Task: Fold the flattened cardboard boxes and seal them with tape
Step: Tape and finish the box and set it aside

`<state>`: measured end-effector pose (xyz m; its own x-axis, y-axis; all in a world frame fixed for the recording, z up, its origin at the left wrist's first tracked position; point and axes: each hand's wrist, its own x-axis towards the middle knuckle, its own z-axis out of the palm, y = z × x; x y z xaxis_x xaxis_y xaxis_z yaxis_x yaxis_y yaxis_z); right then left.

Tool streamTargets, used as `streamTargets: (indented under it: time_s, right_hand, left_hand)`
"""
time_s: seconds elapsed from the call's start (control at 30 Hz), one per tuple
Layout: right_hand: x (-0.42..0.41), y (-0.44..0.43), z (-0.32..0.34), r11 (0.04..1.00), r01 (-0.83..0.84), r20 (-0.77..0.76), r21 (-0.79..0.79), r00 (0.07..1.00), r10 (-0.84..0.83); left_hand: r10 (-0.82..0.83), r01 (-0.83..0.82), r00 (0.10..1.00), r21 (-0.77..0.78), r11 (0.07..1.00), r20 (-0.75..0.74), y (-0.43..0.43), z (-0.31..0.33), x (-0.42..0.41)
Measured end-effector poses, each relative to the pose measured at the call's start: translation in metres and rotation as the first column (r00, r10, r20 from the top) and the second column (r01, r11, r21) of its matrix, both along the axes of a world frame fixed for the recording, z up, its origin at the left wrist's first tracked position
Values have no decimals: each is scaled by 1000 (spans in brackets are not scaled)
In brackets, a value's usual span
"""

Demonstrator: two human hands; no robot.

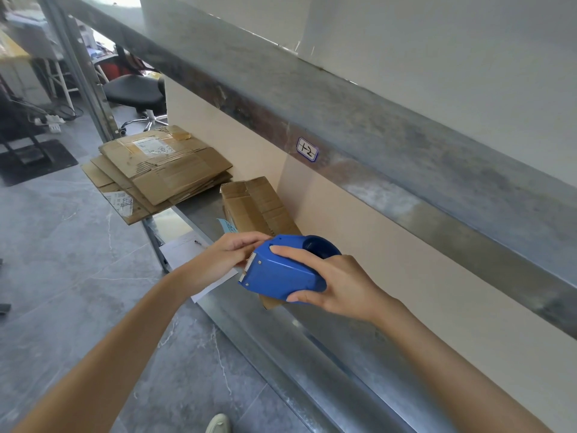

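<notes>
Box [259, 207]: brown cardboard, folded up, lying on the metal shelf [237, 310] against the pale back panel. Its long axis runs along the shelf, far end toward the stack, near end hidden under the tape dispenser [284, 271]. Top flaps look closed; no tape visible on the seam.

Tape dispenser: blue, held just above the near end of the box. Toothed cutter end points left toward the left hand [226, 257], round roll housing right and back. Long axis roughly parallel to the shelf edge.

Right hand [338, 287]: wrapped over the dispenser body, forefinger on top, thumb beneath.

Left hand: fingers curled against the cutter end. Cannot tell whether they pinch a tape end or only touch the plastic.

Risks, as judged:
- Fingertips sit right at the teeth; a slip while pulling tape could nick them.
- Loose tape may fold back and stick to itself.
- Nothing holds the box down; the first stroke could push it along the shelf or lay the tape crooked.

Around: stack of flattened boxes [159, 170] farther left, overhanging the shelf edge. White paper sheet [184, 250] under the left wrist. Handwritten label [307, 149] on the beam above.
</notes>
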<state>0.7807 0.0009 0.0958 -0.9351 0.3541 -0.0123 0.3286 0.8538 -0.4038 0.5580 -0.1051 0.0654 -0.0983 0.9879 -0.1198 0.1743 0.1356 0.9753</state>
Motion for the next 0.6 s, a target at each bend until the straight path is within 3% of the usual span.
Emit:
streamTargets:
  time_s: [0.17,0.33,0.43,0.6]
  right_hand:
    - [-2,-2,1,1000,-1,-26,-21,1000,1]
    - [-4,-2,-2,998,17,-91,-64,996,-23]
    - [-4,-1,-3,977,35,-180,-210,981,-74]
    - [-6,-2,-1,861,-36,-309,-507,940,-143]
  left_hand:
    - [-26,31,981,-24,999,194,-1,-2,-2]
    - [-2,2,981,5,1000,195,-2,-5,-6]
    - [25,-30,981,27,999,191,-3,-5,-4]
    - [32,-51,991,145,988,132,-2,-1,-2]
